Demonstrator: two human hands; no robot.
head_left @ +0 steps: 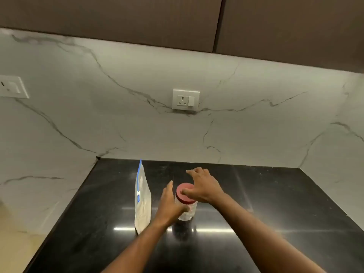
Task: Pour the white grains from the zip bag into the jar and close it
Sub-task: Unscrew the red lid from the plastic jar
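A clear jar (189,210) with a red lid (182,195) stands on the black counter (275,223). My left hand (169,205) wraps around the jar's left side. Over the lid hovers my right hand (202,186), fingers spread, with the thumb resting on the lid's top. Just left of the jar stands a clear zip bag (142,201) with a blue zip strip and a white slider, upright and holding white grains in its lower half. Whether the bag's zip is closed cannot be told.
A marble-patterned wall rises behind and on both sides of the counter. One white socket plate (186,99) sits on the back wall, another (12,86) on the left. Dark cabinets (118,18) hang overhead.
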